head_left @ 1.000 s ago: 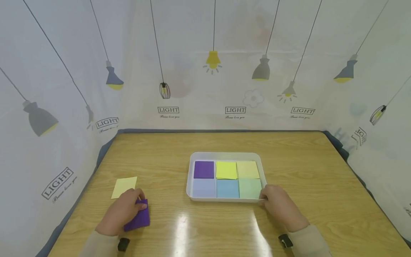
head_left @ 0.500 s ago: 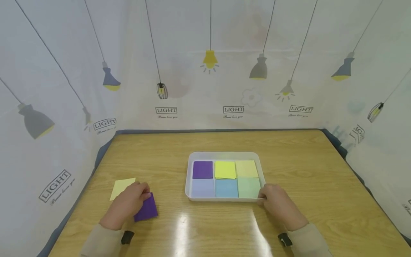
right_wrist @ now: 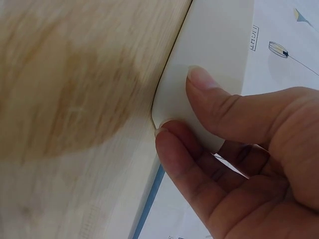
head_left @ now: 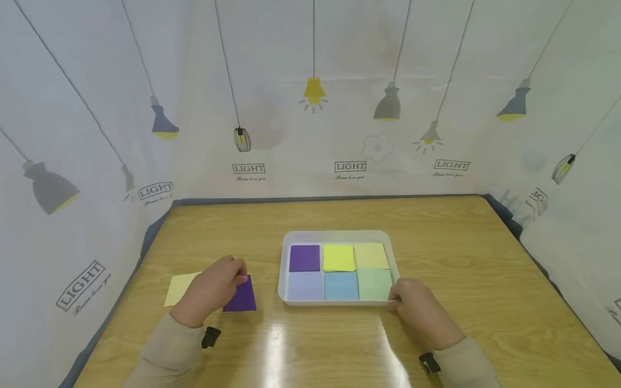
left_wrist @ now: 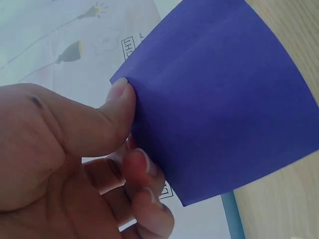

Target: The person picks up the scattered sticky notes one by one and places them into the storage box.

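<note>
A purple sticky note [head_left: 244, 297] hangs from my left hand [head_left: 212, 290], left of the tray. In the left wrist view the thumb pinches the purple note [left_wrist: 224, 104] by one edge, and its sheet curves slightly. My right hand [head_left: 421, 308] grips the near right corner of a shallow white tray [head_left: 335, 237]. The right wrist view shows the thumb on the outer wall of the tray [right_wrist: 214, 45] and fingertips around the corner, close to the table. Inside the tray, colored square notes lie in two rows: purple, bright yellow and pale yellow behind, lavender, blue and green in front.
A pale yellow note [head_left: 180, 286] lies on the wooden table [head_left: 436, 231] at the left, partly covered by the left hand. Wall sheets printed with lamps [head_left: 314, 91] enclose the table's back and sides. Dark bands [right_wrist: 218, 149] of light and shade are absent of objects near the tray.
My left hand has lifted and carried the purple note to the right and farther back, toward the tray, uncovering less of the pale yellow note. My right hand stays at the tray corner.
</note>
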A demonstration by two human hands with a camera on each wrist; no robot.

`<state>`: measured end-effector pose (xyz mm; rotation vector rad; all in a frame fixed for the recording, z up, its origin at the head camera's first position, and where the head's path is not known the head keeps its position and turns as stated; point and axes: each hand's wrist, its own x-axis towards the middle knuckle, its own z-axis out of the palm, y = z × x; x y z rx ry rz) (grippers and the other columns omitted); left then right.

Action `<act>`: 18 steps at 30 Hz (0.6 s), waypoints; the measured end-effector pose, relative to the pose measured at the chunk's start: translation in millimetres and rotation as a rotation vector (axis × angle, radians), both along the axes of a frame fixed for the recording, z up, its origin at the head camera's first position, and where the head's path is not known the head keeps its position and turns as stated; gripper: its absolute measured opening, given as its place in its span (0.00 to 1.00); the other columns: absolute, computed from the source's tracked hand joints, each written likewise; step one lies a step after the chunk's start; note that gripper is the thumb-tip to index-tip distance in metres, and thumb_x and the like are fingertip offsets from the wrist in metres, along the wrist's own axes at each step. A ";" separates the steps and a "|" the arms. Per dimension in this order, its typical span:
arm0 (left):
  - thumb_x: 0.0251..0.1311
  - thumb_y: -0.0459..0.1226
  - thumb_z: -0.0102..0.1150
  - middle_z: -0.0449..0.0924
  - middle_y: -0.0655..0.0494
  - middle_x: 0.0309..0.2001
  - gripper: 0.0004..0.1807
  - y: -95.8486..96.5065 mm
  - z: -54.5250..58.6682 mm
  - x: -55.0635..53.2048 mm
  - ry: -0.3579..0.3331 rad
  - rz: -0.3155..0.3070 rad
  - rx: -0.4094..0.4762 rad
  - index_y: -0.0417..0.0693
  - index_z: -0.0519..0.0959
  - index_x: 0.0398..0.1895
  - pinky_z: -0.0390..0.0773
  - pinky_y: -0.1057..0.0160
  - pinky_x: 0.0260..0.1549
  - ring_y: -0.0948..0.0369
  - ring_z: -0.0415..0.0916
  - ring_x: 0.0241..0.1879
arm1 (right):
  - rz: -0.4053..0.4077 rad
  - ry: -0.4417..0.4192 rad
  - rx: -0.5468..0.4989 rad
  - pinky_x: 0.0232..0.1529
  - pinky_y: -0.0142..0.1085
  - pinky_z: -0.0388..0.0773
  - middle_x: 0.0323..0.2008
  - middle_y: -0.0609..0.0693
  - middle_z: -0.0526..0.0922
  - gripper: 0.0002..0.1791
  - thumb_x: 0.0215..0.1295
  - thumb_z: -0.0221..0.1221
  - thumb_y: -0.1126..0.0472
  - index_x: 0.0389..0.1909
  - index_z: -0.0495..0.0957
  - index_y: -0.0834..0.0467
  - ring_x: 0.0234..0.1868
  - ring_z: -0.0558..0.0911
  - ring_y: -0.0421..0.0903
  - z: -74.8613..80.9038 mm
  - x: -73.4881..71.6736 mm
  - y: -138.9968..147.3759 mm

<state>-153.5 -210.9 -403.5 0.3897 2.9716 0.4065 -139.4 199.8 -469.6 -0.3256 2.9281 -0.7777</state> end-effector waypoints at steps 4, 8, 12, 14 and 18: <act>0.70 0.34 0.58 0.72 0.55 0.31 0.03 5.7 1.3 -3.5 0.006 -0.010 -0.008 0.47 0.78 0.36 0.71 0.63 0.27 0.61 0.67 0.27 | -0.005 -0.001 0.006 0.36 0.38 0.80 0.25 0.45 0.80 0.07 0.55 0.70 0.69 0.22 0.84 0.56 0.30 0.76 0.41 -0.1 0.0 0.5; 0.71 0.35 0.57 0.72 0.55 0.31 0.04 8.8 1.3 -7.5 0.013 -0.020 -0.022 0.47 0.78 0.36 0.72 0.63 0.28 0.62 0.67 0.27 | -0.014 -0.016 -0.009 0.34 0.37 0.78 0.25 0.46 0.80 0.07 0.57 0.68 0.70 0.23 0.84 0.57 0.30 0.75 0.41 0.3 0.5 0.3; 0.72 0.36 0.56 0.72 0.55 0.32 0.04 15.8 4.6 -13.4 0.011 -0.036 -0.030 0.48 0.79 0.37 0.73 0.63 0.28 0.62 0.67 0.28 | -0.013 -0.021 -0.021 0.33 0.35 0.77 0.25 0.45 0.80 0.08 0.58 0.68 0.69 0.22 0.84 0.57 0.29 0.74 0.41 1.1 0.8 0.2; 0.72 0.36 0.56 0.73 0.55 0.32 0.04 21.0 7.0 -17.3 0.012 -0.047 -0.029 0.47 0.80 0.38 0.74 0.63 0.29 0.62 0.68 0.28 | -0.009 -0.019 -0.023 0.33 0.35 0.77 0.25 0.45 0.80 0.07 0.57 0.68 0.69 0.23 0.84 0.57 0.29 0.75 0.40 1.8 1.2 -0.1; 0.72 0.36 0.57 0.74 0.56 0.32 0.05 33.0 9.1 -26.9 0.031 -0.080 -0.045 0.47 0.80 0.37 0.76 0.63 0.30 0.62 0.69 0.29 | -0.010 -0.017 -0.027 0.33 0.35 0.78 0.26 0.45 0.80 0.07 0.56 0.68 0.70 0.23 0.84 0.57 0.30 0.75 0.41 1.9 1.9 -0.4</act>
